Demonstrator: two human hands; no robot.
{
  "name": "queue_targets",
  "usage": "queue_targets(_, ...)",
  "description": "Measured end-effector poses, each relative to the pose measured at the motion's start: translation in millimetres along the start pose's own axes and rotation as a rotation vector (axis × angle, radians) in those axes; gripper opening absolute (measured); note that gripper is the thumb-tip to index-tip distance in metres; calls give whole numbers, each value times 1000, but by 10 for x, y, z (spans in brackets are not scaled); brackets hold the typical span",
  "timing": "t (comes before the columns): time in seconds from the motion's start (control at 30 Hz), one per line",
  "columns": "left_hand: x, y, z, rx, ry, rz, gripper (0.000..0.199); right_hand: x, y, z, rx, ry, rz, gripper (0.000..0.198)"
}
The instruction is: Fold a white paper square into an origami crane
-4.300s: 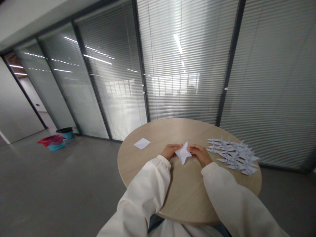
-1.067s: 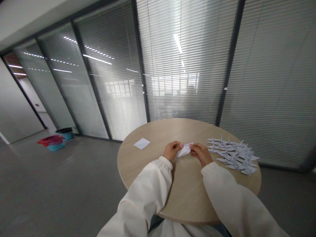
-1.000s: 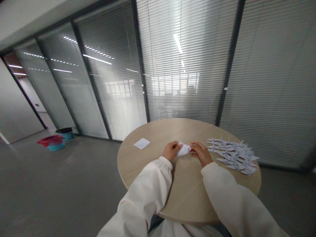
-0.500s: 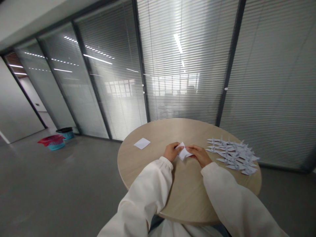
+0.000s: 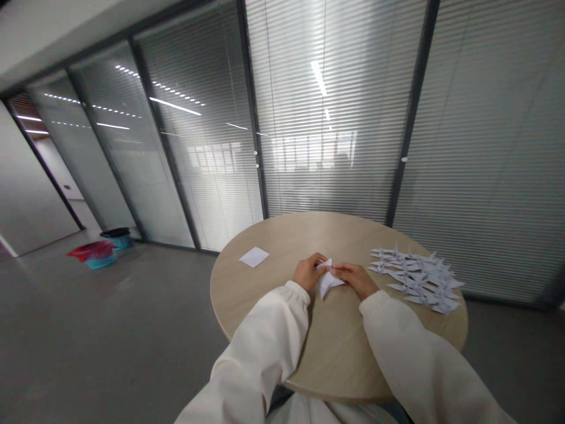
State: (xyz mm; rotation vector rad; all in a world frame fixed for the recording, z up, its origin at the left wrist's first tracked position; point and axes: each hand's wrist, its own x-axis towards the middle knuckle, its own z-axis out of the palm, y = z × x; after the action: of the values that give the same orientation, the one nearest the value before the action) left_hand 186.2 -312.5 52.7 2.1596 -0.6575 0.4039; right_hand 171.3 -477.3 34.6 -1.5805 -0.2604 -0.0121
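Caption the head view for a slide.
Left hand and right hand hold folded white paper over a round table, a paper square at left, origami cranes at right.

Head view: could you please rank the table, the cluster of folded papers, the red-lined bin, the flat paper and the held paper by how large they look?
1. Table
2. Cluster of folded papers
3. Red-lined bin
Not ranked: flat paper and held paper look close, the latter being partly covered.
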Motion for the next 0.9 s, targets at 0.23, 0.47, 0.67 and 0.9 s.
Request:
queue_targets(0.23,-15,10,-8,40,-25,-13,23,10,17,-12,22,9,20,33)
queue_targets(0.47,-15,99,-31,-92,4,-77,39,-27,-65,9,42,64,65,26)
queue_targets(0.67,62,-8,1,-513,-58,-335,59,2,2,-35,130,98,77,22)
queue_targets(0.9,50,-29,-16,-787,-206,-450,43,-9,9,-53,173,84,94,19)
